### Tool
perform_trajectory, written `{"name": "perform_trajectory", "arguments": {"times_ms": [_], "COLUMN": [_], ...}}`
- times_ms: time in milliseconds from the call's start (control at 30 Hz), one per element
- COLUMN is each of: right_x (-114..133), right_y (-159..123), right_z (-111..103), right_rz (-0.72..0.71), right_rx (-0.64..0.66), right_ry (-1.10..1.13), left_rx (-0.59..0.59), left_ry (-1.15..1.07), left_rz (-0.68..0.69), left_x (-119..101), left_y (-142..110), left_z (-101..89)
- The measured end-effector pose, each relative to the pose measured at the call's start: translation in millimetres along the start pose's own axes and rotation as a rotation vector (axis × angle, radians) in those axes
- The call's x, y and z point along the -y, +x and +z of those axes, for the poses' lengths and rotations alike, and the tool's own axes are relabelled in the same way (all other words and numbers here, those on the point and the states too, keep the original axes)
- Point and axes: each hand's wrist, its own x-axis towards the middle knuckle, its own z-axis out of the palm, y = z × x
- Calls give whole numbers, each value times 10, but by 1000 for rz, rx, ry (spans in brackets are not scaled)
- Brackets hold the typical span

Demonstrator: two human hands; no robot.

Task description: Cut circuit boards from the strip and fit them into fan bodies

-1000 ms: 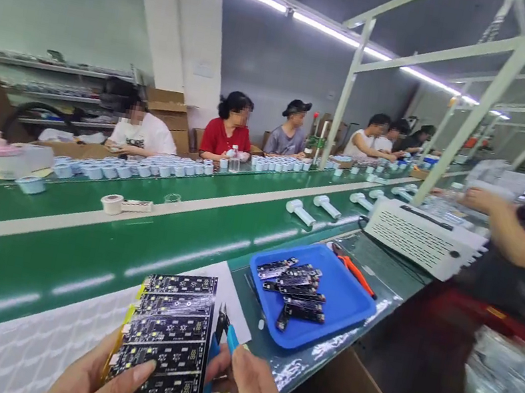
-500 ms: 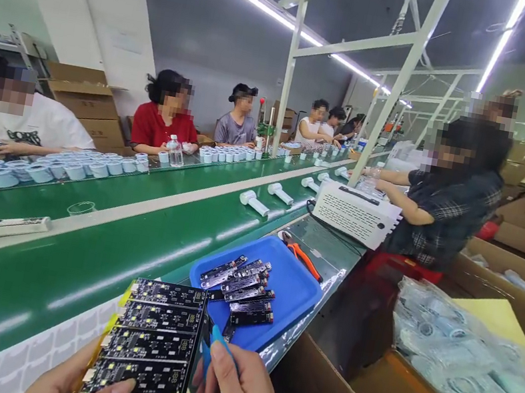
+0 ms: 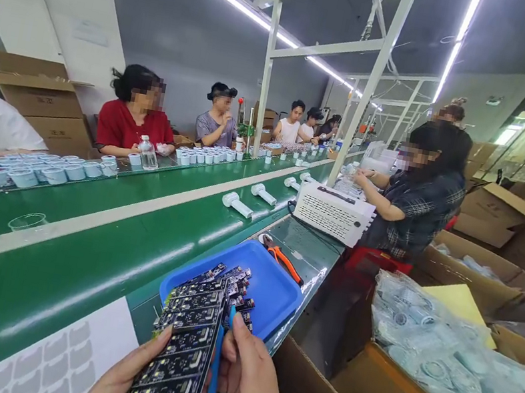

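The left hand (image 3: 121, 378) grips a black panel of joined circuit boards (image 3: 181, 352) from below, thumb laid across its lower face, tilting it up over the near edge of the bench (image 3: 76, 272). The right hand (image 3: 248, 390) is closed around blue-handled cutters (image 3: 214, 368), whose tip sits right at the panel's right edge, near its upper strips. Just beyond the panel lies a blue tray (image 3: 277, 287) already holding several separated strips (image 3: 239, 287), with orange-handled pliers (image 3: 282, 259) behind it.

Judging by this, the work in hand is snipping strips free of the panel. To do it well, the person would best keep the left thumb clear of the cutting line, brace the panel firmly so it does not flex, and set the blades squarely on the joining tab rather than on the board itself. Holding the panel over the tray would let a freed strip drop in instead of onto the conveyor belt (image 3: 49, 281).
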Motion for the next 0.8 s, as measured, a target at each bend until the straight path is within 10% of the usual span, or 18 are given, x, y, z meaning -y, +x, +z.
{"name": "perform_trajectory", "arguments": {"times_ms": [567,800], "right_x": [236,98], "right_y": [-40,57], "right_z": [-333,-129], "right_rz": [-165,31], "right_rx": [6,-35], "right_ry": [-745,-100], "left_rx": [33,33], "left_ry": [46,17], "left_rz": [36,-60], "left_x": [-470,-318], "left_y": [-28,77], "left_z": [471,525]}}
